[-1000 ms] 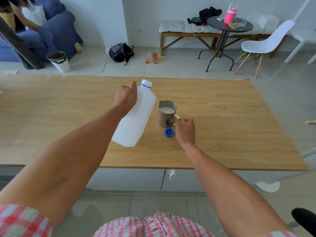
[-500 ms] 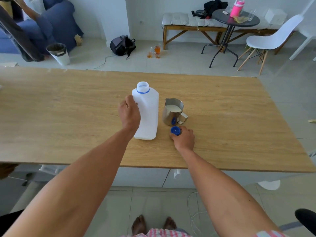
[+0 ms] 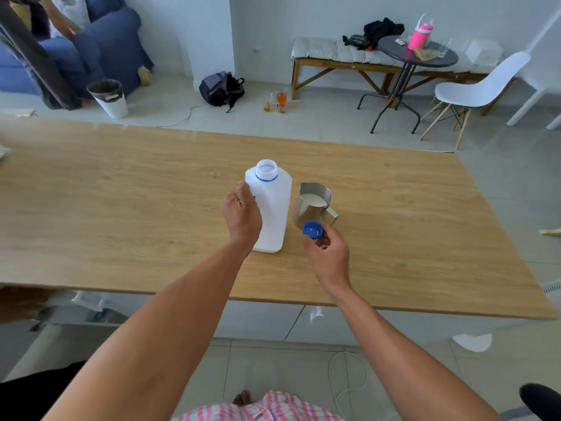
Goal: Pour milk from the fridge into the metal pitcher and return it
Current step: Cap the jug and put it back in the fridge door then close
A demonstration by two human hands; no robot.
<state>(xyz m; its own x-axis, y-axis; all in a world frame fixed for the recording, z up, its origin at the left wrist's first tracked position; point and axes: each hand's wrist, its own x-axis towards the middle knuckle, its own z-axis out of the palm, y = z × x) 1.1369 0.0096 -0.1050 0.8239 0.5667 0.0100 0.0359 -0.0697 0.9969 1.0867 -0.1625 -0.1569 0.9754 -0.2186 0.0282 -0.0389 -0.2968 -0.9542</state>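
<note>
A white plastic milk bottle [image 3: 274, 205] with a blue neck ring stands upright and uncapped on the wooden table [image 3: 121, 214]. My left hand [image 3: 242, 214] grips its left side. Just to its right stands the metal pitcher [image 3: 309, 208], with milk inside and its handle pointing right. My right hand [image 3: 326, 253] holds the blue cap [image 3: 312, 230] between the fingertips, lifted in front of the pitcher, open side facing up.
Beyond the table's far edge lie a backpack [image 3: 221, 89], two glasses with orange drink [image 3: 277, 101], a white bin [image 3: 109, 98] and a cable on the floor. A round black table [image 3: 416, 53], a white chair [image 3: 476, 92] and a bench stand at the back right.
The bottle came down from a tilted, lifted pose and now stands on the table. My right hand reached the blue cap on the table and has picked it up.
</note>
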